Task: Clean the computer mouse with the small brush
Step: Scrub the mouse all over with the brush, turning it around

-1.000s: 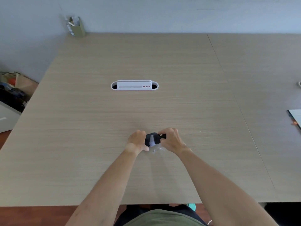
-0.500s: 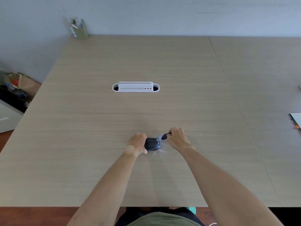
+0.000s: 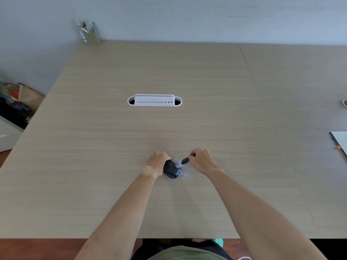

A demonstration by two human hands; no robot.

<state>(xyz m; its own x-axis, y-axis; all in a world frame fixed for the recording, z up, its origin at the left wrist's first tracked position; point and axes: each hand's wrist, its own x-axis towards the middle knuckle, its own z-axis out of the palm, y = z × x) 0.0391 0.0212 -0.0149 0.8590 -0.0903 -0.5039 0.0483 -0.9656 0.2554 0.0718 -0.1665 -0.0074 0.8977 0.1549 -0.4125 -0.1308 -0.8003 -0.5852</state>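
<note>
Right hand [image 3: 201, 162] pinching small brush [image 3: 181, 163], bristles touching dark computer mouse [image 3: 171, 170]. Left hand [image 3: 157, 162] clamped on mouse's 9 o'clock side. Mouse on wooden desk [image 3: 93, 147], pale specks at its 3 o'clock. White cable grommet [image 3: 154, 100] well apart at 12 o'clock.

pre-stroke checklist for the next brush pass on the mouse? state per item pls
1. Left hand steadying the mouse: ok.
2. Right hand gripping the brush by its handle: ok.
3. Bristles on the mouse's top: ok.
4. Mouse resting on the table: ok.
5. Loose white specks beside the mouse cleared: not ok.
6. Mouse surface clean: cannot tell.
</note>
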